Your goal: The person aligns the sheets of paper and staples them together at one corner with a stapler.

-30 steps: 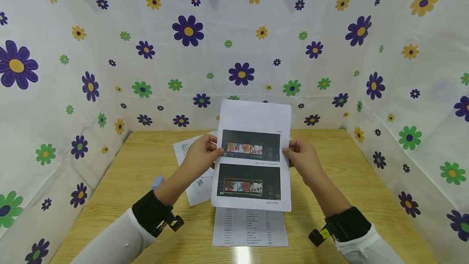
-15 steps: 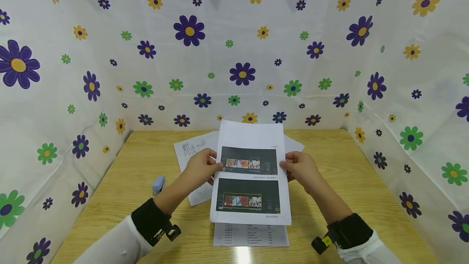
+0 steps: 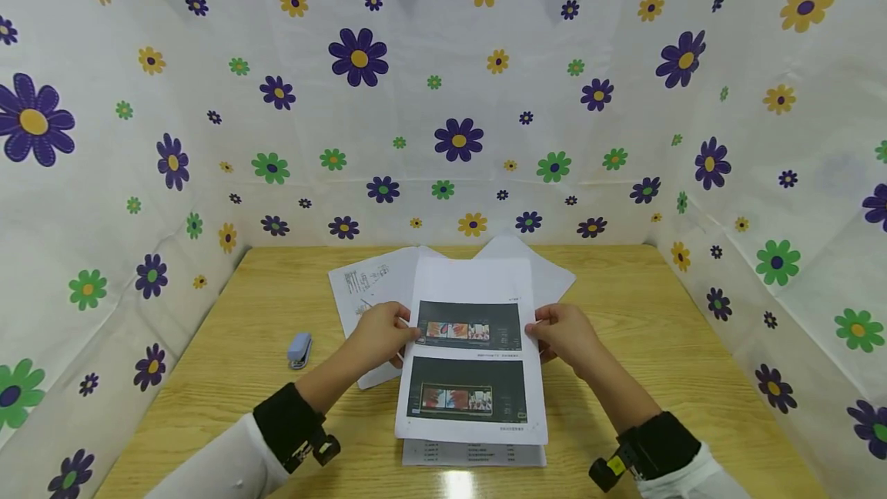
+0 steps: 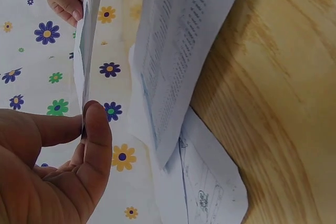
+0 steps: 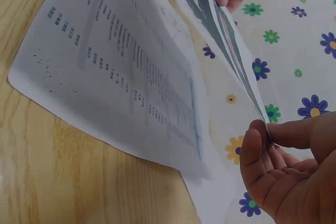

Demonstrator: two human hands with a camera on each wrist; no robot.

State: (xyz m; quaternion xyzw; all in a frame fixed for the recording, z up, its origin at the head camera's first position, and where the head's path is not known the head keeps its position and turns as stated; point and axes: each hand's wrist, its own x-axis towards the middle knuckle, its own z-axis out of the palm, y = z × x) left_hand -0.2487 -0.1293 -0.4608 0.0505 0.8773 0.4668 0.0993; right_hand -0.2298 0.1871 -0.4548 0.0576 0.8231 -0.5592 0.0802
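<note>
A printed sheet of paper (image 3: 474, 281) with two dark screenshots hangs between both hands in the head view. My left hand (image 3: 377, 336) pinches its left edge between thumb and fingers. On the opposite edge, my right hand (image 3: 568, 337) grips it the same way. Both wrist views show the sheet edge-on, raised above a text-covered page (image 4: 173, 51) on the table. That page's near end (image 3: 474, 454) sticks out below the held sheet in the head view; the held sheet hides most of it.
More papers lie fanned out behind: a sheet with drawings (image 3: 360, 287) at left and a blank-looking sheet (image 3: 550, 276) at right. A small blue-violet stapler (image 3: 299, 349) stands left of my left forearm. Flowered cloth (image 3: 443, 98) walls the wooden table (image 3: 644, 329) at the back and sides.
Both hands have lowered the held sheet down over the text-covered page. More of the papers behind shows now, and the stapler has come out fully from behind the left forearm.
</note>
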